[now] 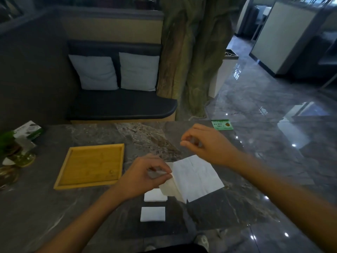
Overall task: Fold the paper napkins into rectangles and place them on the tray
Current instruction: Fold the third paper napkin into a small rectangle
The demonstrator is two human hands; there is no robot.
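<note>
Above the table [102,212], the left hand [145,177] pinches the left edge of an unfolded napkin [193,177] between thumb and curled fingers, lifting that side while the rest lies spread flat, its corners pointing roughly diagonally. The right hand [204,143] hovers just beyond the napkin, fingers curled, thumb near forefinger — whether it holds anything I cannot tell. Two folded napkins [153,213] lie nearer the person, long sides left-to-right — the wooden tray [63,172] sits to the left.

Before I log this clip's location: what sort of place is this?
Probably a restaurant or cafe seating booth: a cushioned bench with two pillows faces a stone table, with a tissue box and a green card on it.
</note>
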